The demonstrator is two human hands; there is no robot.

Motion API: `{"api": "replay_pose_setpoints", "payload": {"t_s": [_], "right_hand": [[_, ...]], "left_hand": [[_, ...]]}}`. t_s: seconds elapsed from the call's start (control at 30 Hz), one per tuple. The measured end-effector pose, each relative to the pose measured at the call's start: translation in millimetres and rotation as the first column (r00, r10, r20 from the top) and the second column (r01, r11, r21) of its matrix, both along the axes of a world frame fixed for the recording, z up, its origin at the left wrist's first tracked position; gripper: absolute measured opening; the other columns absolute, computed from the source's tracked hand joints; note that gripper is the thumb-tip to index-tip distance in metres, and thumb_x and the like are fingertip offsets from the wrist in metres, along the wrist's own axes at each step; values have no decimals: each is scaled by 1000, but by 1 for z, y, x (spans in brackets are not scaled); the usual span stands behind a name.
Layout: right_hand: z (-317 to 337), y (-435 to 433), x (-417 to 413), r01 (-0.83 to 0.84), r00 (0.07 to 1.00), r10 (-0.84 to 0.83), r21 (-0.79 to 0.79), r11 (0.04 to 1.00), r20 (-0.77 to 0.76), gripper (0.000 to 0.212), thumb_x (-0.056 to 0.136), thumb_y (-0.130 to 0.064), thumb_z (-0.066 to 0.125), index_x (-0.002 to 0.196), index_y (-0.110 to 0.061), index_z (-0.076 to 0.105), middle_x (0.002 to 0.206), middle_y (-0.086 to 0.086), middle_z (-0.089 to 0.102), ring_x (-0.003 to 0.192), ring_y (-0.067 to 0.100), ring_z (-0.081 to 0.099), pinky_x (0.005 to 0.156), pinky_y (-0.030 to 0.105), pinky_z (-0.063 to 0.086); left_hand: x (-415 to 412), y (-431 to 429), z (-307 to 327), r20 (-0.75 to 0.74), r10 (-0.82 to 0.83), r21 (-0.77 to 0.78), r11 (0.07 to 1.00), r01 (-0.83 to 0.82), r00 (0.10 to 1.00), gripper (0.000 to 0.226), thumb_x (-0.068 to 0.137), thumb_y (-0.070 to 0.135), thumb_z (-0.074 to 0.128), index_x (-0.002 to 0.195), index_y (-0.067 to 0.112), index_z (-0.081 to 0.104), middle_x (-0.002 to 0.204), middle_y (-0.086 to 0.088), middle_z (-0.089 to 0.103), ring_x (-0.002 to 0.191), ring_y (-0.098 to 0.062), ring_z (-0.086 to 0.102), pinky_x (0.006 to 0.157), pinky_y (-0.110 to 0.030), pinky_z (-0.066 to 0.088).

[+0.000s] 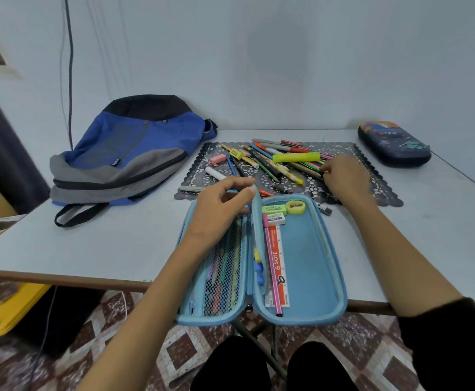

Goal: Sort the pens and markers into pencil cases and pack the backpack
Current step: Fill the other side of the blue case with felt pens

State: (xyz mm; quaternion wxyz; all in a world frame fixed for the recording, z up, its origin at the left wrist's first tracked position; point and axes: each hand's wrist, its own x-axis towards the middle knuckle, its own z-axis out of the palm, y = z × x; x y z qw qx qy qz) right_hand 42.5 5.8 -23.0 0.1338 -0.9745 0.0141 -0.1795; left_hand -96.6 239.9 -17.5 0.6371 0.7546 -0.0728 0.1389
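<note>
While left hand pinches case flap, right hand grips pens.

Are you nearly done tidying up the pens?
Not yet. Done: some pens sit behind the mesh in the blue case, with a ruler and erasers beside. Now: the left hand holds the flap, the right hand pinches a pen in the pile. To do: most of the pile, the shut dark case, and the backpack, both cases outside it.
</note>
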Motion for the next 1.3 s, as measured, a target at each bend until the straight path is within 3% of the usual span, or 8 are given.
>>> {"api": "replay_pose_setpoints", "payload": {"t_s": [0.2, 0.4, 0.67, 0.83, 1.1, 1.2, 1.3], "right_hand": [[-2, -2, -2, -2, 998, 6, -68, 998, 62, 17, 91, -20, 65, 104, -19, 75, 105, 12, 70, 102, 34, 62, 79, 35, 47], [-6, -2, 0, -5, 999, 4, 15, 1000, 53, 22, 89, -31, 67, 95, -12, 77, 90, 10, 70, 88, 30, 63, 67, 31, 43], [-12, -7, 4, -44, 998, 41, 72, 996, 51, 25, 87, -40, 67, 104, -23, 74, 111, 11, 59, 103, 31, 57, 71, 33, 40], [-14, -8, 6, -131, 991, 130, 17, 991, 40, 27, 92, -34, 61, 117, -29, 70, 109, 9, 54, 105, 29, 54, 71, 33, 37], [-11, -1, -2, -104, 991, 98, 63, 993, 96, 15, 85, -24, 64, 88, -14, 76, 89, 4, 55, 82, 23, 55, 62, 29, 36], [-12, 0, -2, -98, 992, 90, 99, 990, 83, 17, 86, -25, 65, 87, -12, 75, 87, 1, 54, 77, 19, 51, 62, 29, 37], [-10, 0, -4, -65, 993, 46, 180, 982, 105, 13, 83, -22, 67, 87, -13, 75, 89, 3, 65, 76, 18, 54, 63, 28, 36]], "left_hand": [[1, 0, -3, -1, 0, 5, 1000, 0, 1000, 19, 93, 16, 63, 110, 13, 71, 103, -2, 73, 86, -9, 68, 71, -20, 53], [1, 0, -3, -5, 6, 16, 1000, -6, 1000, 19, 93, 17, 63, 111, 14, 71, 102, -1, 73, 84, -8, 69, 73, -23, 55], [0, 0, -2, -4, 2, 15, 1000, -2, 1000, 20, 94, 17, 62, 111, 14, 70, 104, -1, 73, 84, -7, 69, 71, -20, 54], [0, 0, -3, -7, 4, 16, 1000, -4, 1000, 20, 94, 18, 62, 111, 15, 71, 104, 1, 73, 85, -7, 69, 71, -20, 54], [-2, -1, -1, 6, -3, 12, 1000, 3, 1000, 21, 94, 15, 61, 113, 11, 70, 104, -1, 72, 85, -5, 67, 68, -15, 51], [-1, 0, -2, 0, -2, 19, 1000, 2, 1000, 21, 94, 17, 62, 113, 13, 70, 104, 0, 72, 86, -7, 68, 69, -17, 53], [-1, 0, -2, -5, 0, 22, 1000, 0, 1000, 21, 94, 18, 62, 113, 14, 70, 104, 0, 72, 85, -8, 69, 71, -19, 54]]}}
